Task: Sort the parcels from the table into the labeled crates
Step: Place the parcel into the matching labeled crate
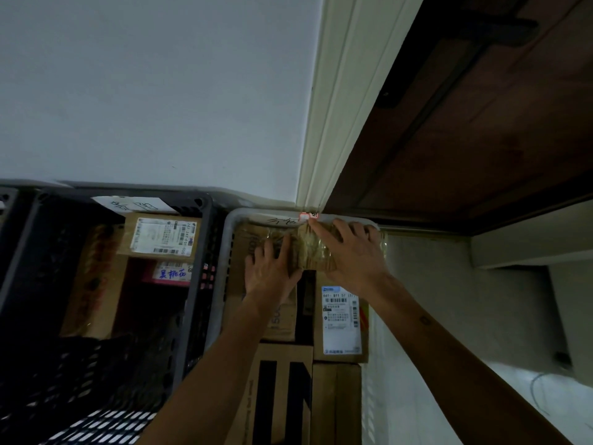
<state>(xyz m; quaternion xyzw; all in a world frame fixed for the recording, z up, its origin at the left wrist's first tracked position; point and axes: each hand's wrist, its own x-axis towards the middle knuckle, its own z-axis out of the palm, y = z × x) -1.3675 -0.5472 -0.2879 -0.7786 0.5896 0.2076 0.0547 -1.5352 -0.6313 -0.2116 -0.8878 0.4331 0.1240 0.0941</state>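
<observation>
A taped brown cardboard parcel lies at the far end of the grey crate, under its handwritten label. My left hand lies flat on the parcel's left part with fingers spread. My right hand lies over its right part, fingers stretched toward the crate's far rim. Below them in the same crate sit several other boxes, among them one with a white shipping label.
A black lattice crate stands to the left with a paper label on its far rim, holding cardboard parcels and a red box. White wall behind, a dark wooden door at right, pale floor beside it.
</observation>
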